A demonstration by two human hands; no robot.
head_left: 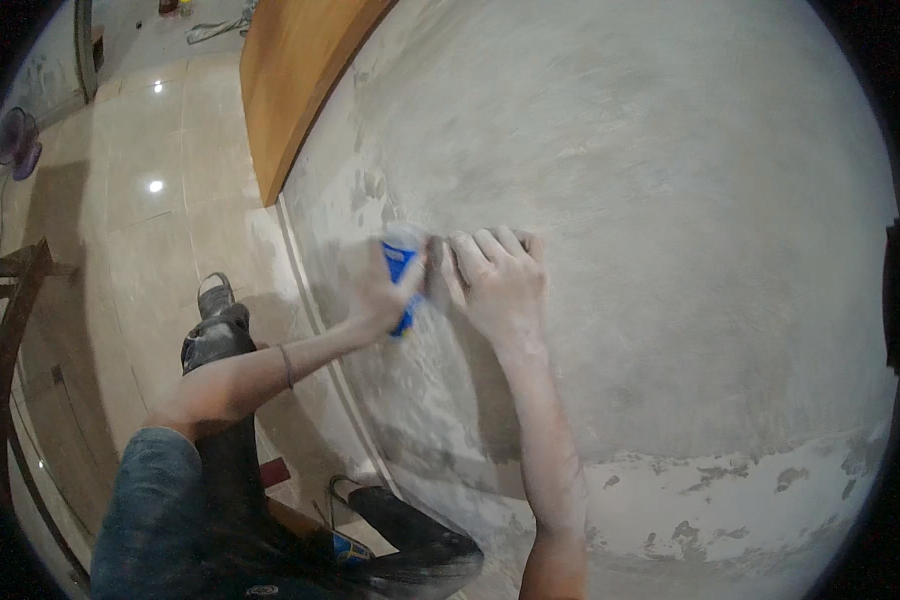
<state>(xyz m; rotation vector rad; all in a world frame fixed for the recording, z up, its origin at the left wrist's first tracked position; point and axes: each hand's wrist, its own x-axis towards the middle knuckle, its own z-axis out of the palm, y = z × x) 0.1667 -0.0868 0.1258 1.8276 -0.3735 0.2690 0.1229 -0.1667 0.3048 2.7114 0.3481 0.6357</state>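
Against the grey plastered wall (660, 250), my left hand (375, 298) is closed round a blue tool (400, 262), smeared by motion. It looks like a scraper or putty knife handle, with a pale blurred end at the top. Just to the right, my dust-whitened right hand (500, 285) is at the wall with its fingers bent and closed. Something dark shows by its thumb, but the fingers hide most of it and I cannot make out its kind. The two hands are close together.
A wooden panel (295, 75) juts out at the upper left beside the wall. Below lies a tiled floor (140, 240). Along the left stand a wooden frame (15, 330) and a purple fan (20, 145). Patchy white plaster (690, 510) runs along the wall's lower part.
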